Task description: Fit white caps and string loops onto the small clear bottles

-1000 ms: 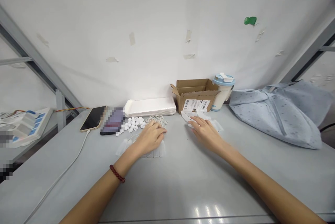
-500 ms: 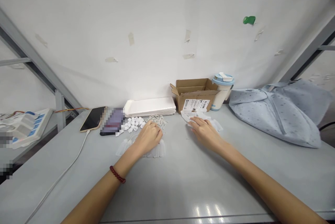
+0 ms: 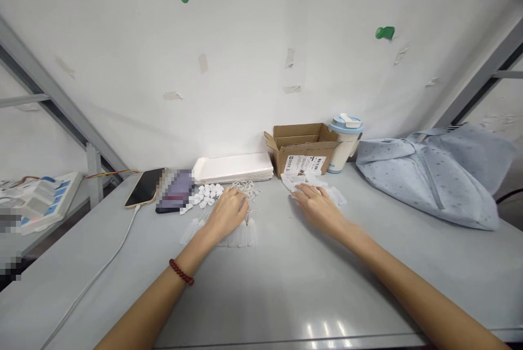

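My left hand (image 3: 227, 211) is closed, its fingers curled downward at the near side of a tangle of white strings (image 3: 252, 192); whatever is in its fingertips is hidden. Under and beside it lies a row of translucent plastic sleeves (image 3: 251, 233), some with a string at the top. Small white plastic pieces (image 3: 209, 193) are heaped just left of the strings. Over on the right, my right hand (image 3: 321, 209) lies with fingers apart on a loose pile of similar translucent sleeves (image 3: 336, 195), partly covering them.
Along the wall stand a stack of white packets (image 3: 232, 167), an open cardboard box (image 3: 304, 156) and a blue-lidded cup (image 3: 343, 148). A blue cloth bag (image 3: 425, 181) lies right. At left are a phone (image 3: 145, 186) on a white cable (image 3: 102, 271) and a dark blurred item (image 3: 175, 192).
My left hand has shifted slightly left and toward the strings, uncovering more of the sleeve row's right end. My right hand stays on its pile. The whole view has shifted a little.
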{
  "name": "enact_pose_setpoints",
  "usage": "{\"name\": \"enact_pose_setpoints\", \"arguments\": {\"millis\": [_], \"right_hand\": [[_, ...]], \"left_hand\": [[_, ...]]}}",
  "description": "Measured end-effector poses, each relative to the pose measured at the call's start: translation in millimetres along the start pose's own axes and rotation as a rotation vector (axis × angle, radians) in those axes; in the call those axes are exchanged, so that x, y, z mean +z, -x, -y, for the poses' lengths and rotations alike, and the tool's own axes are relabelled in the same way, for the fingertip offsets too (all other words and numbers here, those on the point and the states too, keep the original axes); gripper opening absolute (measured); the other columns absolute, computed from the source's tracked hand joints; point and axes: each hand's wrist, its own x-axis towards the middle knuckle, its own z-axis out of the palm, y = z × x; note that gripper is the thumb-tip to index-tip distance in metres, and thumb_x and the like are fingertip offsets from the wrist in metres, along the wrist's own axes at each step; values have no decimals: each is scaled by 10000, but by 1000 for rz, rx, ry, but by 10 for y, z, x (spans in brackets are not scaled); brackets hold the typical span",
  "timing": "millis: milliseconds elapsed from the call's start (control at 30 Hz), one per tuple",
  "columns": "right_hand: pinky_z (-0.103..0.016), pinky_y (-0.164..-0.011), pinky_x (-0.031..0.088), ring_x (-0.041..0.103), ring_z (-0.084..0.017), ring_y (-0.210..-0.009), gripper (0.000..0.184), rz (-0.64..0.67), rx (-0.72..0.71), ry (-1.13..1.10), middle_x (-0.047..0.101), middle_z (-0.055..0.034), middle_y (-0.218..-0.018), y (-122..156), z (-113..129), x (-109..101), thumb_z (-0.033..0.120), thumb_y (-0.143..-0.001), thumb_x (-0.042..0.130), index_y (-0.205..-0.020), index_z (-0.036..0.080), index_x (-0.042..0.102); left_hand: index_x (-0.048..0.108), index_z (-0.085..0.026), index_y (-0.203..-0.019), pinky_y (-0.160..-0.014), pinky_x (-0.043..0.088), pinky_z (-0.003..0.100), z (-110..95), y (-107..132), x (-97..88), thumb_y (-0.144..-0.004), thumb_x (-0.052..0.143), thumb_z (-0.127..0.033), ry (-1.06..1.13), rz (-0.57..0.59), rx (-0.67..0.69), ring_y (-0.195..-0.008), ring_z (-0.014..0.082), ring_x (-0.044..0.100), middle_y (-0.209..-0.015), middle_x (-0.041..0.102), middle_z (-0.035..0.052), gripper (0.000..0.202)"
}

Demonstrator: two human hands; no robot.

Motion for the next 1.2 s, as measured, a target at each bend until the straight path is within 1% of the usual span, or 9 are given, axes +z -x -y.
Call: {"name": "enact_pose_setpoints", "arguments": {"millis": [133,267,400,500,667,767,867,1033,1200], "right_hand": [[-441,-945,340,450,-271,-1198,346,-14,-21,-4,533,-142,-1269,-3,-10,-5,42,-875,369,-1125,148,584],[-390,-885,365,507,-260,-1091,340,-46,-24,3,574,-145,-1190,-9,-16,-33,27,-861,383,-1103,137,595],[-362,-850,356,520,-247,-1031,329,-26,-24,3,610,-121,-1112,-10,-23,-37,23,-864,382,-1074,139,606],[-353,-860,326,519,-235,-1010,321,-28,-27,16,615,-109,-1085,-13,-41,6,20,-863,389,-1066,144,604],[-353,-861,293,505,-236,-1016,316,-35,-23,22,606,-116,-1089,-18,-65,80,10,-850,409,-1064,146,597],[-357,-865,282,501,-242,-1022,335,-33,-29,19,602,-119,-1101,-14,-61,81,-16,-826,419,-1065,140,594],[-352,-856,282,499,-244,-1024,356,-30,-30,19,605,-119,-1093,-10,-45,59,-43,-803,421,-1059,133,595],[-333,-842,283,510,-225,-988,368,-20,-34,21,622,-109,-1038,-9,-17,31,-65,-793,412,-1035,137,603],[-321,-808,286,517,-210,-959,356,-8,-38,12,629,-97,-1011,-1,2,13,-64,-804,392,-998,142,608]], "left_hand": [[643,-120,-958,-873,436,401,40,-49,-43,-853,377,-161,30,-25,81,-996,243,494,-1030,616,110,289],[664,-137,-866,-889,411,413,-19,-205,-111,-809,390,-82,-73,83,287,-1068,265,448,-1131,598,101,286],[658,-149,-740,-822,418,400,-107,-385,-85,-739,403,-3,-206,198,349,-1017,269,480,-1026,647,96,294],[659,-137,-753,-804,422,390,-100,-472,-33,-720,402,16,-238,203,324,-950,260,505,-923,669,105,301],[643,-145,-988,-842,432,396,34,-545,-30,-755,372,-18,-205,107,243,-1022,256,472,-1111,622,96,378],[556,-147,-1167,-873,432,398,112,-534,-59,-747,366,-23,-157,-16,157,-1080,255,440,-1252,544,73,477],[462,-92,-1266,-911,411,412,163,-452,-67,-748,362,-25,-161,-109,118,-1112,273,399,-1341,461,89,532],[410,-101,-1305,-902,402,428,241,-238,-4,-735,374,-11,-180,-201,115,-1116,282,393,-1380,408,101,578],[558,-122,-1148,-840,436,418,334,-169,43,-814,380,-66,-142,-249,126,-1007,263,461,-1144,588,111,383]]}}
